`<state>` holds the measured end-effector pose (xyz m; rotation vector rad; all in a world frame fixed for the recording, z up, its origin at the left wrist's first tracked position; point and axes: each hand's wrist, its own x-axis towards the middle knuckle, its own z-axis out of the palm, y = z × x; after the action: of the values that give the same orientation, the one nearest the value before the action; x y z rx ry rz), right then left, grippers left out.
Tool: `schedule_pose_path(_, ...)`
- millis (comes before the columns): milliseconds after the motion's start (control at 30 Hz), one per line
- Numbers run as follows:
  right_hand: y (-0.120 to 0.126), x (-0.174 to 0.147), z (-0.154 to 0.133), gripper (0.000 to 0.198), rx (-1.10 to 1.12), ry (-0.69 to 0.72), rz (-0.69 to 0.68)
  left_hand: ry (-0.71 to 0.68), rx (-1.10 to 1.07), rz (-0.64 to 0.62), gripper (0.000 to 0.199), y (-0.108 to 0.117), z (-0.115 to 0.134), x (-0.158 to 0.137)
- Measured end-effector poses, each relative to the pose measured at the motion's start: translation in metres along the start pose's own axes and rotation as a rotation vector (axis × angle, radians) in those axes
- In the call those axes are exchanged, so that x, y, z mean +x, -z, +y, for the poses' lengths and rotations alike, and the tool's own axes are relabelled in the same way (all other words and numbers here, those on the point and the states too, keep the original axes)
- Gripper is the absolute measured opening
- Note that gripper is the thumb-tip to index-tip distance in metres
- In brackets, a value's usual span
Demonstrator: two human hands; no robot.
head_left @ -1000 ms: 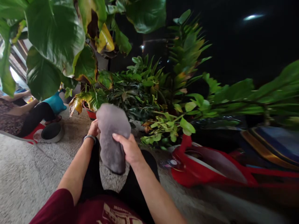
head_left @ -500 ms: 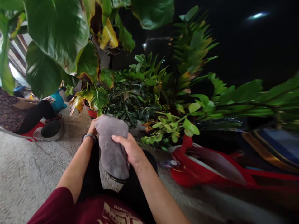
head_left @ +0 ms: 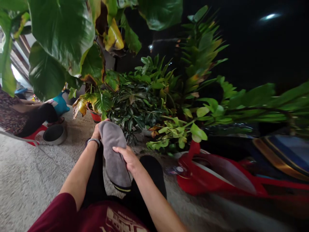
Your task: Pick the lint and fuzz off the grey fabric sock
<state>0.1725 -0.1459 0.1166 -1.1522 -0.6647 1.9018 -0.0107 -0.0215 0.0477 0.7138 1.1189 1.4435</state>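
Note:
Between my hands is a grey plush piece shaped like a slipper sole (head_left: 113,161), long and rounded, with a black and yellow edge at its near end. My left hand (head_left: 97,131), with a bracelet at the wrist, grips its far left edge, and most of those fingers are hidden behind it. On the other side, my right hand (head_left: 126,157) pinches it, thumb lying across the plush face and the other fingers underneath. It is tilted above the floor between my knees.
Leafy potted plants (head_left: 137,100) crowd the space ahead. To my right sits a red container (head_left: 217,177), beside dark stacked items. At left, a seated person (head_left: 21,112) is near a grey bowl (head_left: 55,134) on the concrete floor (head_left: 41,180).
The grey slipper sole has turned and now looks narrower and longer, with more of its black and yellow edge showing. My right hand has shifted slightly left and down along it.

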Motion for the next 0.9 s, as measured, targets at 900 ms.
schedule_pose_path(900, 0.044, -0.015, -0.073, 0.033, 0.283, 0.426, 0.355, 0.049, -0.082, -0.033, 0.049, -0.007, -0.004, -0.003)
